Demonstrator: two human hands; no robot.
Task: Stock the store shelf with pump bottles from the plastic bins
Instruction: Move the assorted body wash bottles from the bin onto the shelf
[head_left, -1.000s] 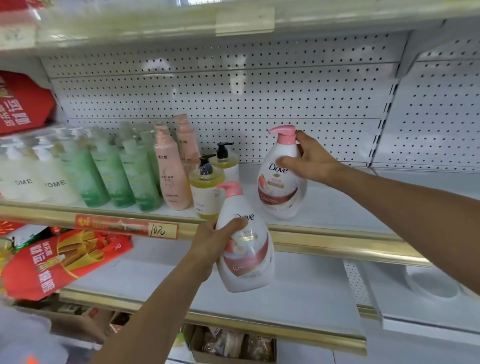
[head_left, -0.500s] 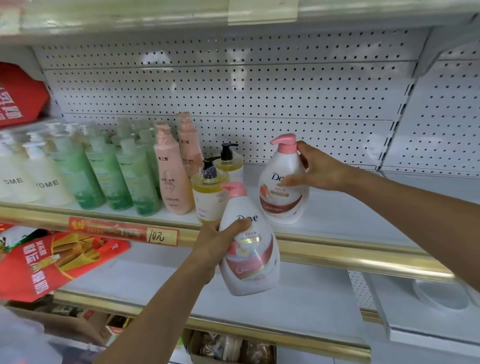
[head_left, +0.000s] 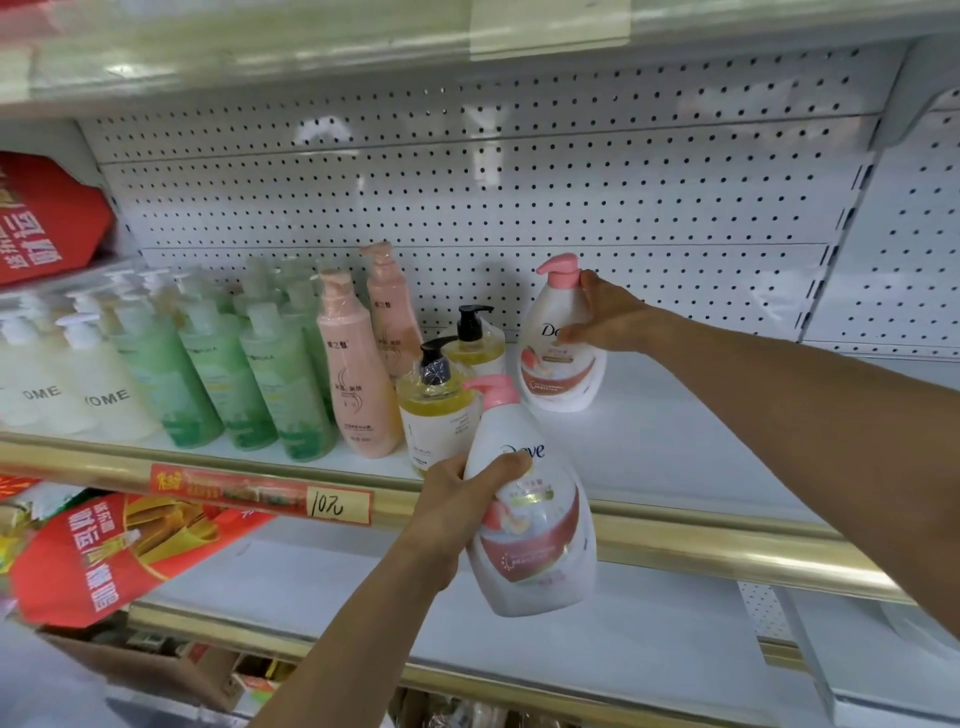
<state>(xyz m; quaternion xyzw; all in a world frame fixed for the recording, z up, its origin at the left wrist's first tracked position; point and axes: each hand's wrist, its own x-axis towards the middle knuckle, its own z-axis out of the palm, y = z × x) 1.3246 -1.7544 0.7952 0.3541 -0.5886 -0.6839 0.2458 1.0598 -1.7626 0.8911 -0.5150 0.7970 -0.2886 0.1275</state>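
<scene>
Rear Dove bottle (head_left: 561, 374) slid deeper on shelf (head_left: 675, 441) since before; I see right hand (head_left: 608, 317) gripping its shoulder. Left hand (head_left: 457, 514) wraps second Dove bottle (head_left: 535, 545) (off-shelf) at 6 o'clock from it.

One wide-angle view from a camera worn on the person's head. It faces forward and slightly down into a store shelf (head_left: 675, 467), within arm's reach. Both forearms enter from the lower frame. The left hand (head_left: 457, 514) grips a Dove bottle (head_left: 530, 545) nearest the lens. The right hand (head_left: 610, 317) grips a second Dove bottle (head_left: 561, 374) deeper in, near the pegboard back wall (head_left: 519, 197).
</scene>
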